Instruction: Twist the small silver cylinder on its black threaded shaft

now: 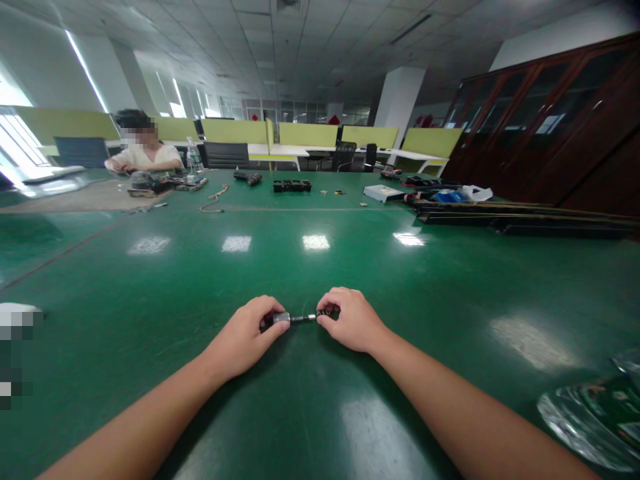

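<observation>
Near the middle of the green table [200, 273], both of my hands grip one slim object low over the surface. My left hand [250, 330] is closed, thumb and fingers around a short silver cylinder [282, 318]. From it a thin dark rod [300, 319] with a bright metal end runs level towards the right. My right hand [353, 320] is closed too, pinching a small black part [324, 313] at the rod's far end. The fingers partly cover this part, so its kind and whether it is joined to the rod cannot be made out.
Towards the far edge lie a black rectangular part [292, 186], a cord [215, 200] and a grey box [383, 193]. Long black bars [460, 215] lie at right. A clear plastic bottle [585, 417] is near my right arm. A person [150, 157] sits far left.
</observation>
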Available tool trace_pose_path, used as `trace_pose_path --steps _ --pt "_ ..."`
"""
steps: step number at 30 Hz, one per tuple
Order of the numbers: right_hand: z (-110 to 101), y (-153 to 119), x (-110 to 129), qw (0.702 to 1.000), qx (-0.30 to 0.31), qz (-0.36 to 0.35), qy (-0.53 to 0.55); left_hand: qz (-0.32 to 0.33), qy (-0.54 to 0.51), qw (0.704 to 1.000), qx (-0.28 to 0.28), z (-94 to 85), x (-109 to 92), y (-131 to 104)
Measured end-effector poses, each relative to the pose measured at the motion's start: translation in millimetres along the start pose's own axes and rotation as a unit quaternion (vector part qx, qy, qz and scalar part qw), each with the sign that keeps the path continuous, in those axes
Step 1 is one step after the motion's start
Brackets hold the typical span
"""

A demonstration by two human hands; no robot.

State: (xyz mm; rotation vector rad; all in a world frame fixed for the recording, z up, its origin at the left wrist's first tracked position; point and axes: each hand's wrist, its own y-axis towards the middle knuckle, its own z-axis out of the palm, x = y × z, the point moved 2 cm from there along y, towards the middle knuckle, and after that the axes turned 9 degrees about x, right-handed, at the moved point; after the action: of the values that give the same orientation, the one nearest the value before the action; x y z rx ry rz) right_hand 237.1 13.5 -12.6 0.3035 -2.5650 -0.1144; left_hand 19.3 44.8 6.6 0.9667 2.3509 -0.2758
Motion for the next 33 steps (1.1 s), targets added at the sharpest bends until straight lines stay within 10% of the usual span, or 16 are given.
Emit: trace_pose_path --steps 33 --pt "11 -5 16 0.979 0.035 -0.107 0.169 0.054 -0.038 0.998 0.018 2.5 2 0"
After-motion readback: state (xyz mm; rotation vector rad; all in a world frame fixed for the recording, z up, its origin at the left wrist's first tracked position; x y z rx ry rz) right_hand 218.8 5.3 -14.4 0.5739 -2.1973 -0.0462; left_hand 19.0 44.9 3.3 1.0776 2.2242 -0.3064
